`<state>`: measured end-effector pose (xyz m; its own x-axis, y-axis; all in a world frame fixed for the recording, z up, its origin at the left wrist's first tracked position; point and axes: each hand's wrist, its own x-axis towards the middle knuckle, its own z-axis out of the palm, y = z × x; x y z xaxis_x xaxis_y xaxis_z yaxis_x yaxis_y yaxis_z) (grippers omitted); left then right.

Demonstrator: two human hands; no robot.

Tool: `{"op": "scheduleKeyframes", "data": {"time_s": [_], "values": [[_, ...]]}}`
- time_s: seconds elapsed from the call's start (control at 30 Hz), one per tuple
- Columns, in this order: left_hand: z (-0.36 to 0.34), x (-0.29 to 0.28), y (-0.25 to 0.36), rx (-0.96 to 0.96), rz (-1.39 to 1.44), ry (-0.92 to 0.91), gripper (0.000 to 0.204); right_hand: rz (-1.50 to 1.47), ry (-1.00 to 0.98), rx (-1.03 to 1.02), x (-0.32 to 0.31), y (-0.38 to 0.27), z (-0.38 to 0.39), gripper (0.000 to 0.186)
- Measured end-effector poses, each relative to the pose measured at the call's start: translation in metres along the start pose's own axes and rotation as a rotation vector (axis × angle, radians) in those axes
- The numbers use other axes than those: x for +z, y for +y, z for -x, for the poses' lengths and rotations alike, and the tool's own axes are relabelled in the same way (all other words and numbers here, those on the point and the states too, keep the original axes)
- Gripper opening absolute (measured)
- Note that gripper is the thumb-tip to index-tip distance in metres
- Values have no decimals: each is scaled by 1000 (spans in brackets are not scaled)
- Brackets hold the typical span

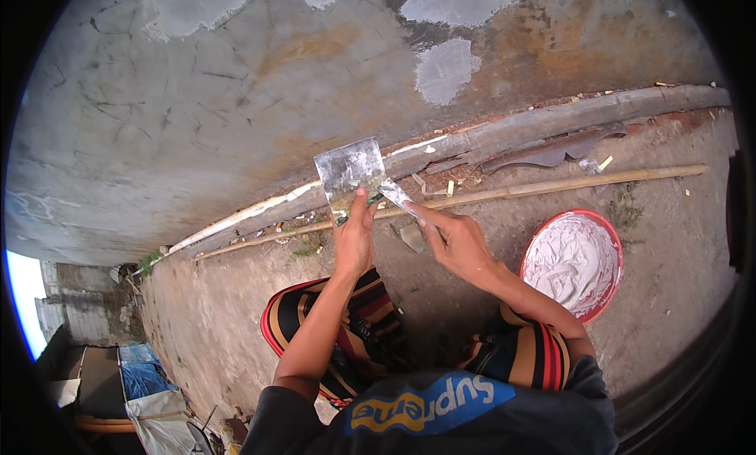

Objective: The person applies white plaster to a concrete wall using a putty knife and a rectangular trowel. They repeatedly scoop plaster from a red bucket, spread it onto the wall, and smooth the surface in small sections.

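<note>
Left hand pinches the square plate, right hand grips the scraper — bamboo pole runs behind them, red basin sits right.

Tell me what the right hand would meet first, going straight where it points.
Led by its narrow putty knife, the right hand would likely meet the wide metal blade in the left hand; whether they touch is unclear.

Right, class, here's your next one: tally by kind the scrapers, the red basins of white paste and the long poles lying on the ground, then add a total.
Scrapers: 2 (wide scraper in the left hand, narrow scraper in the right hand)
Red basin of white paste: 1
Long pole: 1
Total: 4
</note>
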<state>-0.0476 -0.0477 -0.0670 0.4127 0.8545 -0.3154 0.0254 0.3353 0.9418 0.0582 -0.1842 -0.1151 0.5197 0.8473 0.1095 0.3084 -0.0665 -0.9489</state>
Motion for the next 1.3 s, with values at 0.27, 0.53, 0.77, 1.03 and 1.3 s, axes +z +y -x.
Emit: {"op": "scheduleKeyframes", "data": {"time_s": [0.27,0.53,0.77,1.03,1.3], "values": [[-4,-13,-12,-79,-78,-119,90,-46,11,20,3,10,-5,40],[-4,-10,-8,-44,-133,-153,86,-90,129,-56,6,22,-15,38],[-1,-5,-9,-89,-84,-37,60,-38,58,20,-1,12,-12,38],[-5,-12,-14,-98,-130,-58,65,-77,136,-63,-2,24,-14,36],[-5,-13,-18,-101,-102,-60,68,-11,114,-31,-11,13,-8,39]]}}
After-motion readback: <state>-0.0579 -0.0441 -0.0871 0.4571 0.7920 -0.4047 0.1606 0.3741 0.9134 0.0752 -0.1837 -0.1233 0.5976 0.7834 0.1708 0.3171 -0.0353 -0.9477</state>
